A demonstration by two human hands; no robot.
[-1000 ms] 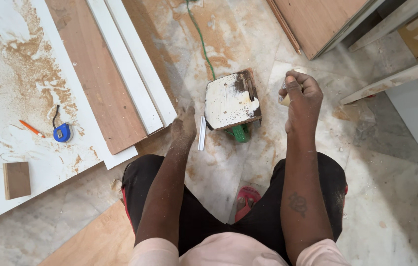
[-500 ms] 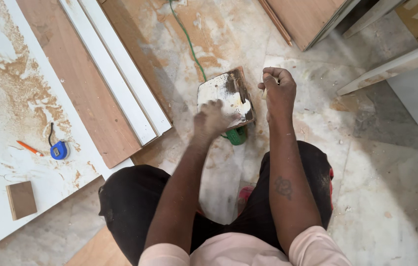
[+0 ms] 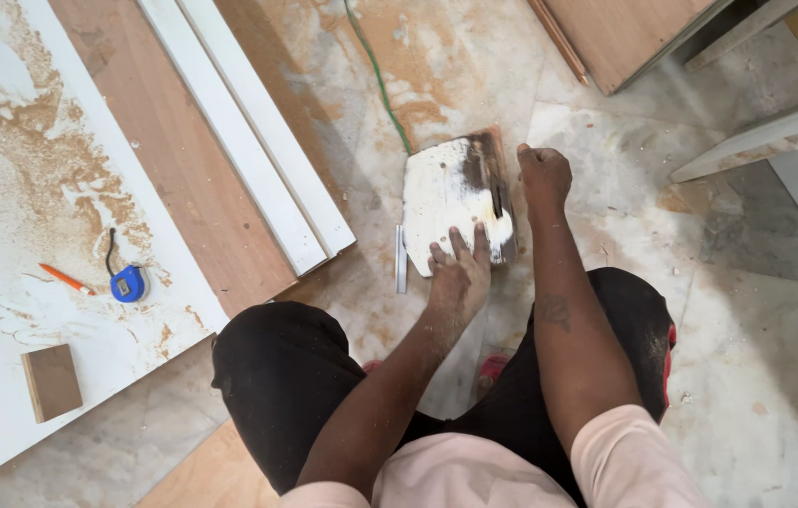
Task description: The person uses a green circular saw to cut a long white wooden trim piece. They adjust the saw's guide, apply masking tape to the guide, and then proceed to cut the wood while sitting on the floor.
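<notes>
A worn metal-plated tool (image 3: 455, 193) with a scuffed silver face and a dark right edge lies on the marble floor in front of my knees. A green cord (image 3: 375, 71) runs from it toward the top of the view. My left hand (image 3: 460, 273) rests flat on the plate's near edge, fingers spread. My right hand (image 3: 545, 174) is a closed fist at the plate's right side; what it grips, if anything, is hidden. A narrow grey strip (image 3: 401, 259) lies just left of the plate.
A white board (image 3: 32, 235) dusted with sawdust lies at the left, bearing a blue tape measure (image 3: 128, 282), an orange pencil (image 3: 65, 278) and a small wood block (image 3: 51, 381). A brown plank (image 3: 182, 160) and white strips (image 3: 248, 141) lie beside it. More panels (image 3: 624, 33) lean top right.
My left hand has moved from the floor left of the plate onto its near edge. My right fist has come in from the right to the plate's right side.
</notes>
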